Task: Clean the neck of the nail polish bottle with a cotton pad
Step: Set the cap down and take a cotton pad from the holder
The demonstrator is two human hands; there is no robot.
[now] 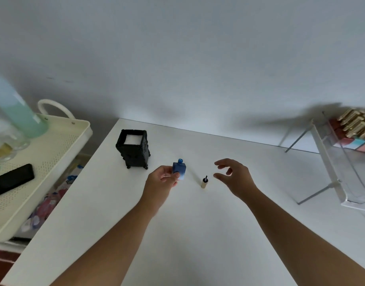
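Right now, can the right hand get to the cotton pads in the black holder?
Probably yes: right hand is open and empty, black holder is open-topped, though the held nail polish bottle sits roughly between.

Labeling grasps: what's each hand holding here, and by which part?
Left hand has a grip on the square blue glass nail polish bottle by its lower body, with the uncapped neck clear. Right hand is open and holds nothing.

Left hand gripping — right hand spread

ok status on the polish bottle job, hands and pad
Left hand gripping open nail polish bottle. Right hand open, empty. Cap with brush standing on table. No pad picked yet.
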